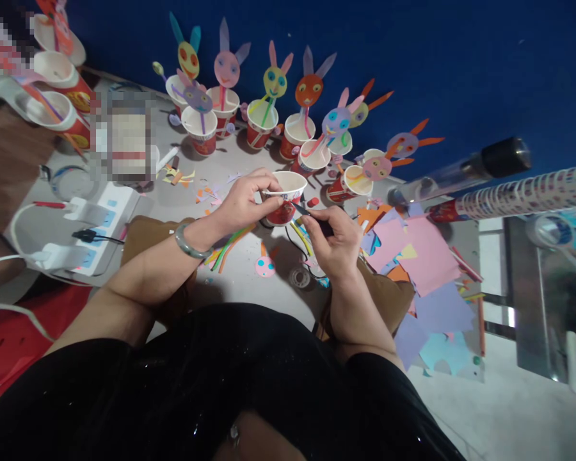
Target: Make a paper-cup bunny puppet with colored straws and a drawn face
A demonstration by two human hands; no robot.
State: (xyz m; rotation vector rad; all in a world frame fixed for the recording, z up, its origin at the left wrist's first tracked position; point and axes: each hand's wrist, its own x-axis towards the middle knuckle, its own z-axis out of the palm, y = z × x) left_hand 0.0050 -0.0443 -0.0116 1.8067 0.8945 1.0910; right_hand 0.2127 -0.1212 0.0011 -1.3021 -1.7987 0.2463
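Observation:
A red and white paper cup [290,184] is held upright in my left hand [256,195], with fingers at the rim and the thumb across its outer wall. My right hand [333,234] is closed around a dark tool with a narrow pointed tip [299,208]; the fist hides most of it, so I cannot tell its kind. That tip is at the cup's right side, at or very close to the wall. Below the cup lie a pink paper rabbit face [265,266], coloured strips [233,246] and a small roll of tape [299,277].
Several cups with paper rabbit figures [308,89] line the blue wall. Paper sheets [422,253] and a long stack of nested cups [523,195] lie to the right. A power strip [106,227] with plugged-in cables is at left. Paper scraps [208,192] are scattered about.

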